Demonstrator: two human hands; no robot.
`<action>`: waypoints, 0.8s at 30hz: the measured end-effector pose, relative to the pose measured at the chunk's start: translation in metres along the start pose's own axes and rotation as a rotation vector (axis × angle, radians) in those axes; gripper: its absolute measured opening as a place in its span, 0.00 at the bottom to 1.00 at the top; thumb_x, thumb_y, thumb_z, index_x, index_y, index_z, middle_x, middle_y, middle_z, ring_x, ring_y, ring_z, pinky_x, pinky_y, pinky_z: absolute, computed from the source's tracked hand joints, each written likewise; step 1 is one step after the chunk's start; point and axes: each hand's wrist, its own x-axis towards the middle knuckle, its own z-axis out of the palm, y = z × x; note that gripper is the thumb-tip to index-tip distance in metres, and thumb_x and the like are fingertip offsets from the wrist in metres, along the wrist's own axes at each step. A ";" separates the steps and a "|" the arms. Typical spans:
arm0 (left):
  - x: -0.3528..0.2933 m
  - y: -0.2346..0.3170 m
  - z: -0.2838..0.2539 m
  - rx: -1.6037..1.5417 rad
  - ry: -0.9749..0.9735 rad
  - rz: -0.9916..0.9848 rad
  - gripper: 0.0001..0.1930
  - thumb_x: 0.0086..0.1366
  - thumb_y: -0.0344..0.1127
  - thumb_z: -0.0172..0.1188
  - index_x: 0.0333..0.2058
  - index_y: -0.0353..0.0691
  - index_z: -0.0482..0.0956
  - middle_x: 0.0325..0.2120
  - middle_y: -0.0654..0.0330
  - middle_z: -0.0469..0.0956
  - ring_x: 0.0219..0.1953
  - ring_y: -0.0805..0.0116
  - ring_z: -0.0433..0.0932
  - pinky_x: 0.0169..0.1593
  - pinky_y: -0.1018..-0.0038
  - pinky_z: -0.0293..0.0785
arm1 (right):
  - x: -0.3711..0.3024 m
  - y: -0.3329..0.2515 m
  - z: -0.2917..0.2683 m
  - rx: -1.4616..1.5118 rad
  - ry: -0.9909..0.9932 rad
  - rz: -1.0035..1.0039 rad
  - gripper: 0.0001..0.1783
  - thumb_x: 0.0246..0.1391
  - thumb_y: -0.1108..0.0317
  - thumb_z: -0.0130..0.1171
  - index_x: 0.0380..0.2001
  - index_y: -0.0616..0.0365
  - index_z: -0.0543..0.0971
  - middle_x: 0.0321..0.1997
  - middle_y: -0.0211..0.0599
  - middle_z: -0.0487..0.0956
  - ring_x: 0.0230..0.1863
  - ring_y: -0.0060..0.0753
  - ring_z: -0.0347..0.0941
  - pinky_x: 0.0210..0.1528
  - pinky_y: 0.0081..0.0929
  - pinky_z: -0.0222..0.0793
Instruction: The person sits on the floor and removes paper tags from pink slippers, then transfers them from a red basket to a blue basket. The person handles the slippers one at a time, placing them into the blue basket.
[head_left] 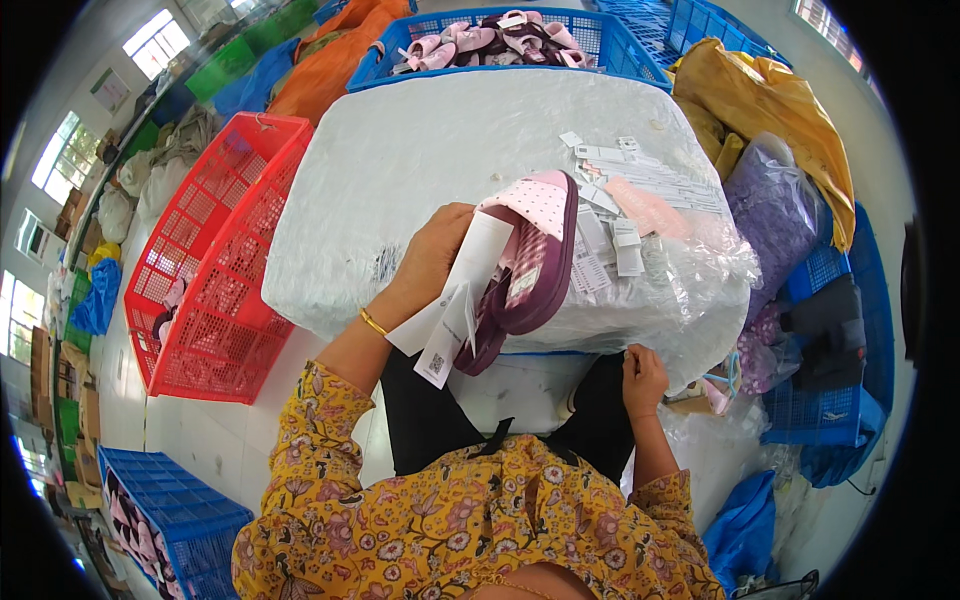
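Observation:
My left hand (437,250) is closed around a pair of slippers (551,270), held up over the near edge of the plastic-wrapped table. The slippers have dotted pale pink uppers, plaid insoles and dark purple soles. White paper tags (446,338) hang from the pair beside my wrist, one with a square code on it. My right hand (645,378) is at the table's near right edge with its fingers curled in; what they hold, if anything, is hidden. Loose white labels (590,240) and a pink sheet (645,207) lie on the wrapped tabletop (400,140), right of the slippers.
A blue basket (640,62) full of similar slippers (490,42) stands beyond the table. To the left is a red basket (215,300); a blue crate (185,500) sits at lower left. Yellow sacking (770,90), a purple bag (775,205) and another blue crate (815,415) crowd the right.

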 end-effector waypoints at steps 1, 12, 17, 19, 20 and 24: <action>-0.002 0.000 0.000 -0.005 0.030 0.008 0.22 0.55 0.33 0.65 0.50 0.38 0.76 0.47 0.53 0.76 0.50 0.55 0.75 0.52 0.68 0.72 | 0.000 0.000 0.001 -0.006 0.004 -0.021 0.05 0.51 0.73 0.62 0.33 0.54 0.80 0.31 0.39 0.80 0.31 0.46 0.77 0.34 0.35 0.73; -0.014 0.010 0.005 -0.019 0.105 0.117 0.16 0.59 0.26 0.62 0.47 0.40 0.79 0.47 0.56 0.77 0.49 0.59 0.76 0.50 0.69 0.73 | 0.005 -0.004 0.000 -0.038 -0.007 -0.064 0.03 0.51 0.73 0.61 0.32 0.55 0.79 0.29 0.39 0.78 0.31 0.46 0.75 0.33 0.37 0.71; -0.030 0.042 -0.015 0.369 -0.204 0.236 0.11 0.58 0.29 0.59 0.41 0.44 0.80 0.43 0.58 0.77 0.46 0.56 0.77 0.44 0.68 0.78 | 0.001 -0.002 -0.001 -0.067 0.014 -0.100 0.02 0.50 0.73 0.61 0.29 0.55 0.78 0.27 0.38 0.77 0.32 0.47 0.74 0.35 0.40 0.70; -0.033 0.042 -0.021 0.462 -0.316 0.295 0.09 0.60 0.31 0.58 0.40 0.43 0.78 0.43 0.58 0.76 0.45 0.57 0.76 0.42 0.66 0.78 | 0.004 -0.008 -0.002 -0.020 0.020 -0.101 0.02 0.49 0.73 0.62 0.28 0.55 0.78 0.27 0.38 0.78 0.31 0.46 0.75 0.34 0.39 0.71; -0.029 0.039 -0.022 0.479 -0.369 0.313 0.09 0.61 0.33 0.57 0.41 0.41 0.77 0.44 0.57 0.76 0.45 0.57 0.76 0.40 0.66 0.78 | 0.004 -0.009 -0.005 -0.020 0.016 -0.089 0.03 0.49 0.73 0.62 0.28 0.55 0.78 0.27 0.38 0.78 0.31 0.46 0.75 0.34 0.39 0.71; 0.019 0.017 -0.044 0.615 -0.329 0.273 0.12 0.60 0.32 0.57 0.43 0.37 0.76 0.39 0.57 0.76 0.43 0.59 0.77 0.38 0.66 0.79 | 0.010 -0.012 -0.005 0.026 0.032 -0.065 0.04 0.47 0.74 0.63 0.28 0.55 0.78 0.28 0.38 0.79 0.31 0.45 0.76 0.33 0.38 0.72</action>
